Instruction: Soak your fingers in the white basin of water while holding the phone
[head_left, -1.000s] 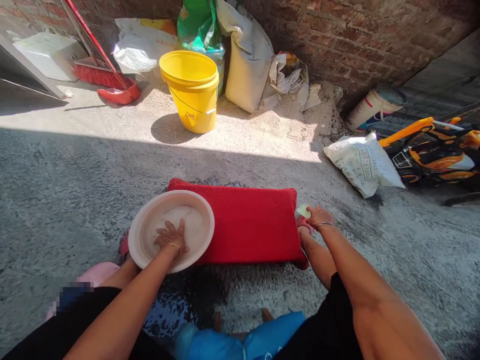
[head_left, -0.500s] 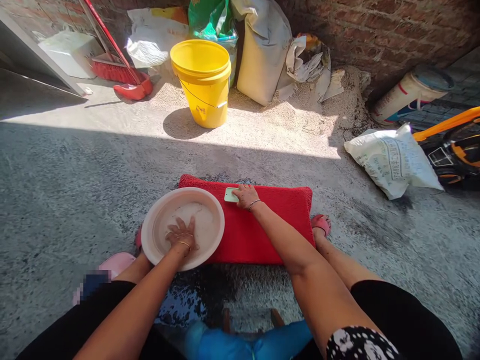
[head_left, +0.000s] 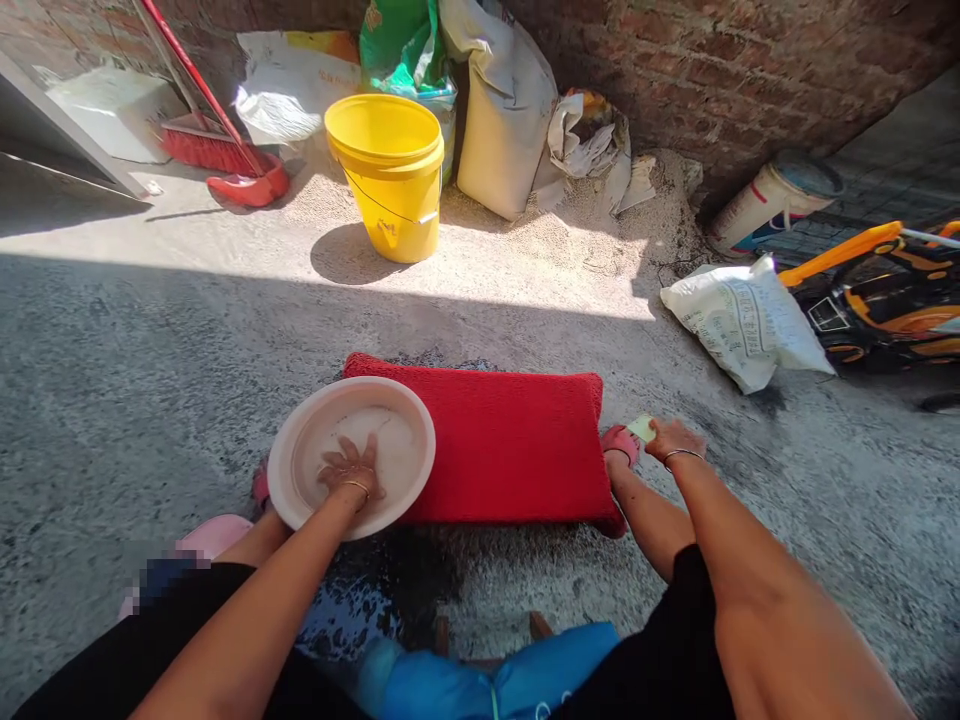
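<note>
My left hand (head_left: 352,467) dips into murky water in a pale pink basin (head_left: 279,460), its fingers spread apart and nothing in its grip. The basin rests partly on the left end of a folded red mat (head_left: 517,450) with a knitted-looking texture. My right hand (head_left: 675,440) is off to the right, beyond the mat's right edge. Its fingers close on a pale green flat piece (head_left: 640,429) with rounded corners, whose kind I cannot make out. That piece is just above my right foot in a pink slipper (head_left: 621,443).
A yellow bucket (head_left: 386,200) stands ahead on the concrete. Behind it are sacks (head_left: 506,120) and spilled grains by a brick wall. A red broom and dustpan (head_left: 251,185) lie left. A white bag (head_left: 750,320) and an orange-black machine (head_left: 862,300) are at right. Wet floor lies below.
My right hand has lifted off the red mat and swung right past its edge, carrying the pale green piece. My left hand stays in the basin. The view has shifted slightly right.
</note>
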